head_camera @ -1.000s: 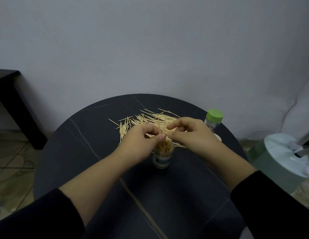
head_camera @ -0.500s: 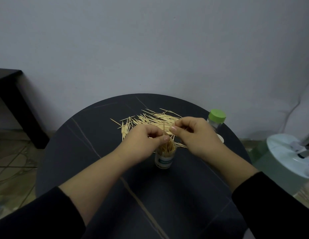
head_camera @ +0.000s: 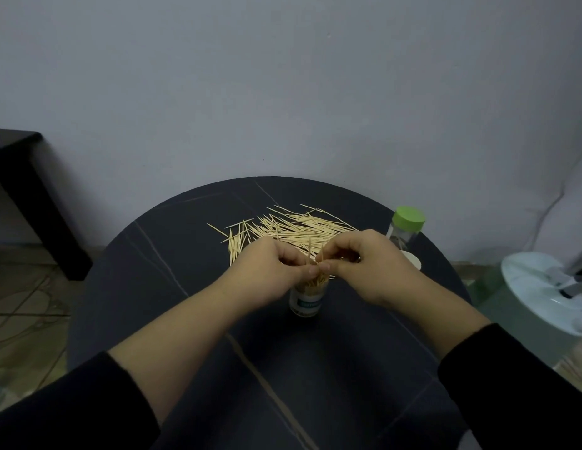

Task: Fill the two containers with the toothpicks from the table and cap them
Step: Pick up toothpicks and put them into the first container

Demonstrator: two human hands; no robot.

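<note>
An open clear container [head_camera: 307, 299] with a teal label stands mid-table, packed with upright toothpicks. Directly above its mouth my left hand [head_camera: 270, 274] and my right hand [head_camera: 364, 264] meet, fingers curled, together pinching a few toothpicks, one sticking upward. A loose pile of toothpicks [head_camera: 283, 227] lies on the table just beyond the hands. A second clear container with a green cap [head_camera: 406, 227] stands at the right rear. A white round lid [head_camera: 413, 259] lies beside it, partly hidden behind my right hand.
The round dark table [head_camera: 172, 280] has pale veins and stands close to a grey wall. A black side table [head_camera: 20, 177] is at the left. A pale green and white appliance [head_camera: 543, 290] sits off the table's right edge.
Both hands have stayed over the open container, shifting slightly and working the pinched toothpicks down toward its mouth. The view has drifted a little.
</note>
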